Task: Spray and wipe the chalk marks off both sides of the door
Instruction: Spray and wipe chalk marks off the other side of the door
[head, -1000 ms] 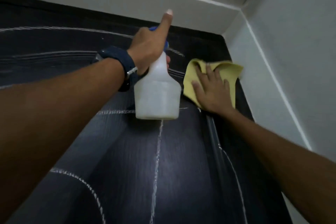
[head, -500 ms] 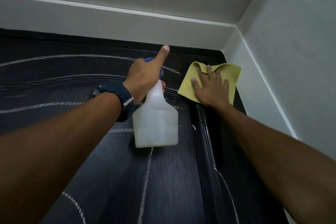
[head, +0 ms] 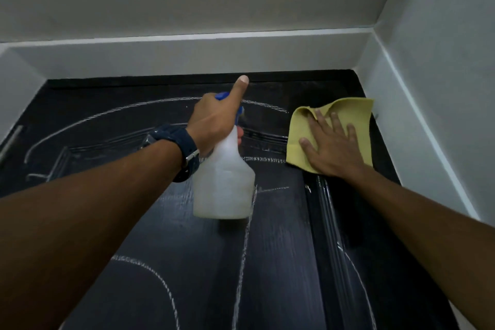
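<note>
1. Both forearms are bare, with no sleeve reaching into view.
2. A watch point(head: 178, 151) sits on the left wrist, just behind the left hand point(head: 214, 122).
3. Its strap is dark navy blue and broad, with a matt look.
4. A small silver metal buckle shows on the strap's underside.
5. The right hand point(head: 333, 149) and its wrist wear nothing, no ring or band.

The left hand point(head: 214, 126) covers most of the spray bottle's point(head: 223, 185) blue head, so its nozzle and trigger cannot be made out. The right hand point(head: 330, 150) hides the yellow cloth's point(head: 356, 112) middle. The door point(head: 160, 236) runs off the frame's bottom edge, and both forearms are cut off there too.
</note>
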